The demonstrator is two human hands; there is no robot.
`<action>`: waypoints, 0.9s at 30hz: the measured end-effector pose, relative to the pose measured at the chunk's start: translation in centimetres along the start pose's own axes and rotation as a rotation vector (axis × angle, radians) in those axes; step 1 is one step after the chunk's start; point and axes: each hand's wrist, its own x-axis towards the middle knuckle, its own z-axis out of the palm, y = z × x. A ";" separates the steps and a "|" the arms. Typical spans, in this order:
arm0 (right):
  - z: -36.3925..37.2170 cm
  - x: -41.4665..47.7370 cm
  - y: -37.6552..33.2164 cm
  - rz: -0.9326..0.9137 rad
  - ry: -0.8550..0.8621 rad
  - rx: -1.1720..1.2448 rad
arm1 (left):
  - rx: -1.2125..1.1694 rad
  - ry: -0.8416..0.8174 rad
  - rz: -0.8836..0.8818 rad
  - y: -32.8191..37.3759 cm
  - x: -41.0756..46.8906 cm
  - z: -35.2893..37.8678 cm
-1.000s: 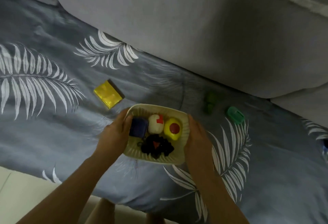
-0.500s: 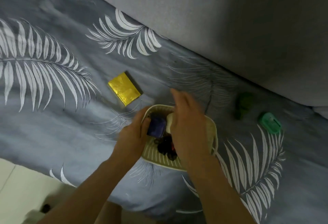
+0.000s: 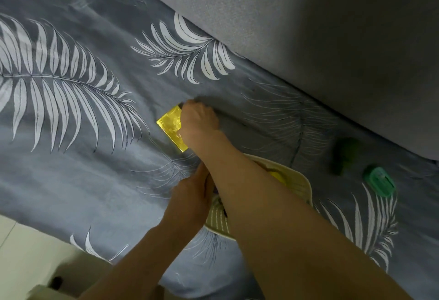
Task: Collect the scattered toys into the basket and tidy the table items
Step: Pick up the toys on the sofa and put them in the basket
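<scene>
Setting: bed, grey sheet (image 3: pixel 71 169) with white leaf print; grey cushion (image 3: pixel 308 38) behind.

Gold block (image 3: pixel 171 125): flat, foil-shiny, lying on the sheet just beyond the basket. Probably light, stiff and slippery; best pinched by its long edges.

Right hand (image 3: pixel 198 121): fingers curled over the block's far edge, closing on it, not yet lifted.

Left hand (image 3: pixel 190 195): clamped on the basket's near-left rim.

Basket (image 3: pixel 300 183): cream, ribbed; contents mostly hidden by the forearm, something yellow showing.

Outside, well right: dark green toy (image 3: pixel 344 154), teal toy (image 3: pixel 380 181).

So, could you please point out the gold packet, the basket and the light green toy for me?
gold packet (image 3: pixel 171 122): head view, shiny top face.
basket (image 3: pixel 299 182): head view, far right rim.
light green toy (image 3: pixel 380 181): head view, top face.
</scene>
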 end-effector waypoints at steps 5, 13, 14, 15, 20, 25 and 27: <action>-2.1 -2.4 1.6 -0.072 0.030 0.224 | -0.116 0.006 0.066 0.9 -0.5 -0.6; -7.5 -17.1 9.3 -0.069 0.442 0.567 | -0.034 0.004 0.162 1.1 -1.2 -3.1; -7.0 -18.9 10.1 -0.042 0.458 0.545 | -0.049 0.024 0.157 1.3 -1.4 -3.4; -6.0 -20.3 10.7 -0.020 0.465 0.523 | -0.048 0.040 0.154 1.5 -1.5 -3.7; -0.6 -23.5 10.5 -0.072 0.319 0.347 | 0.021 0.099 0.193 4.2 -2.0 -3.0; 1.0 -22.0 11.9 -0.049 -0.028 0.359 | 0.085 0.095 0.284 6.6 -2.4 -0.3; 1.9 -21.7 13.3 0.006 -0.156 0.269 | 0.081 0.090 0.286 6.9 -2.5 0.8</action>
